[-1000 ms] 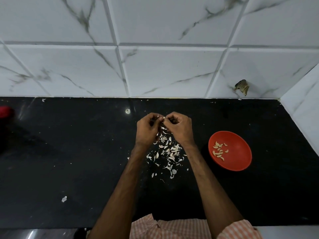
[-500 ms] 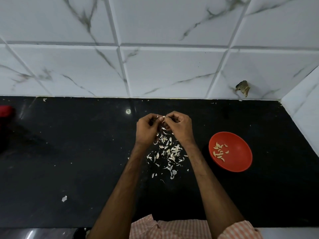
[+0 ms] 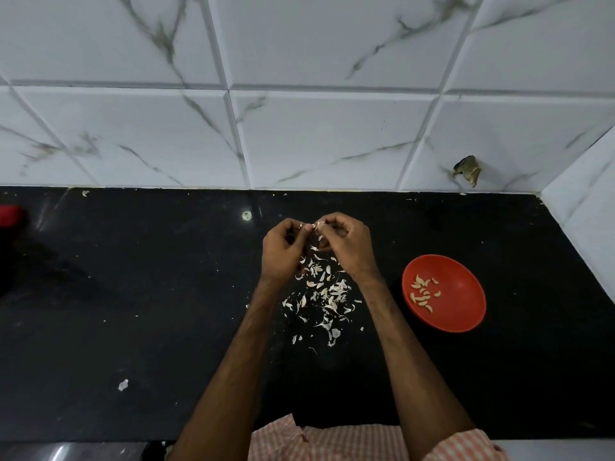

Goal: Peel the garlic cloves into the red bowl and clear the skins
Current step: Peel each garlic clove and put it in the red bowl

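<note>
**Both hands on one clove, over the skin pile**

I see the left hand (image 3: pixel 283 251) and right hand (image 3: pixel 346 247) raised together above the black counter (image 3: pixel 166 294). Fingers are curled and the fingertips meet on a small garlic clove (image 3: pixel 314 226), pinched from both sides (mostly hidden, only a pale bit shows). Loose skins (image 3: pixel 326 294) lie scattered on the counter just below the hands, between the forearms. The red bowl (image 3: pixel 466 294) sits on the counter to the right, apart from the right hand, with a handful of peeled cloves (image 3: pixel 422 294) in its left half. One stray flake (image 3: pixel 123 384) lies well off to the left. A red object (image 3: pixel 10 215) is cut off at the left edge; can't tell what it is.
</note>
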